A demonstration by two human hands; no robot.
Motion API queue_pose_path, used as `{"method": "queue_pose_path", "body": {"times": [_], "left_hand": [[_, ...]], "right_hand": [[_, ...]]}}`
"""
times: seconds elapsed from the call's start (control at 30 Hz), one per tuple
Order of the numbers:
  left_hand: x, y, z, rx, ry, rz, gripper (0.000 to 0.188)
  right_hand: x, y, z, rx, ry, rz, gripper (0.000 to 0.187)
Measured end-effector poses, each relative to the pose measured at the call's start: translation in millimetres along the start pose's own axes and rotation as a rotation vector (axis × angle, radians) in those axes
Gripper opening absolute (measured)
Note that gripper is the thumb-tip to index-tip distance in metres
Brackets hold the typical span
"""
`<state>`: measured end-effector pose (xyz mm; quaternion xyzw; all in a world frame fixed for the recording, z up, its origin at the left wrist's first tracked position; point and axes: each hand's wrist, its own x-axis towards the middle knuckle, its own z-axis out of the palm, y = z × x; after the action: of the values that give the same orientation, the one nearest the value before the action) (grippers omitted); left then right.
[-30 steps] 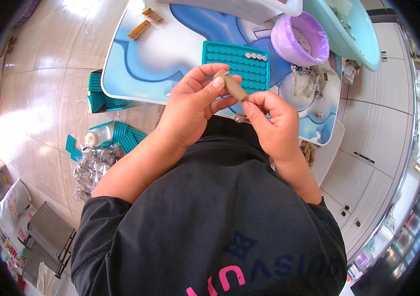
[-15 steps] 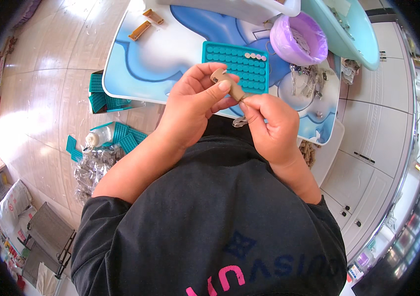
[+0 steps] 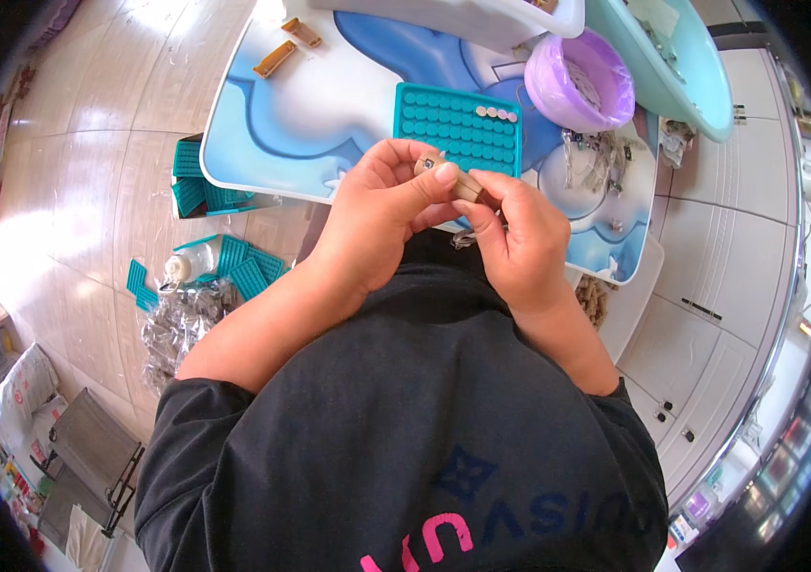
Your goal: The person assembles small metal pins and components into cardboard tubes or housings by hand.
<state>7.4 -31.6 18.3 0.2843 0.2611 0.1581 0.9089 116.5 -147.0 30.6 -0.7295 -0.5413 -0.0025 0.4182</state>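
Note:
A small tan tube-like piece (image 3: 466,187) is held between my two hands above the table's near edge; its exact kind is unclear. My left hand (image 3: 379,212) pinches its upper left end between thumb and fingers. At the lower right end, my right hand (image 3: 527,234) closes thumb and forefinger on it. Some thin greyish loops (image 3: 463,238) hang just below, beside my right thumb; whether they join the piece I cannot tell. Right behind my hands lies a teal tray (image 3: 458,114) of round cavities, with several small pale discs (image 3: 498,113) in its far right corner.
The blue-and-white table (image 3: 272,143) carries two brown pieces (image 3: 277,59), a lined purple basin (image 3: 558,91), clear packets (image 3: 596,157) and a white bin (image 3: 453,21). A turquoise tub (image 3: 701,91) stands at far right. Teal trays, a bottle (image 3: 191,265) and crumpled plastic (image 3: 181,319) are at left.
The tan piece has moved slightly down and right, and less of it shows between my hands. My right fingers have shifted up around its end; my left hand still pinches the other.

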Motion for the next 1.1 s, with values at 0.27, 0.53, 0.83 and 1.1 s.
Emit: {"method": "queue_pose_path", "body": {"times": [0.27, 0.53, 0.83, 1.1], "left_hand": [[-7.1, -4.6, 4.1, 0.083, 0.044, 0.071, 0.021], [14.5, 17.4, -18.0, 0.884, 0.178, 0.588, 0.031], [91.1, 82.2, -96.3, 1.865, 0.394, 0.811, 0.043], [77.9, 62.3, -50.8, 1.66, 0.011, 0.877, 0.031]], "right_hand": [[-5.9, 6.2, 4.4, 0.091, -0.017, 0.058, 0.016], [-29.4, 41.8, -45.3, 0.647, 0.238, 0.403, 0.025], [-178.2, 156.8, -189.6, -0.058, 0.866, 0.779, 0.015], [-340.4, 226.0, -154.5, -0.286, 0.608, 1.263, 0.019]]}}
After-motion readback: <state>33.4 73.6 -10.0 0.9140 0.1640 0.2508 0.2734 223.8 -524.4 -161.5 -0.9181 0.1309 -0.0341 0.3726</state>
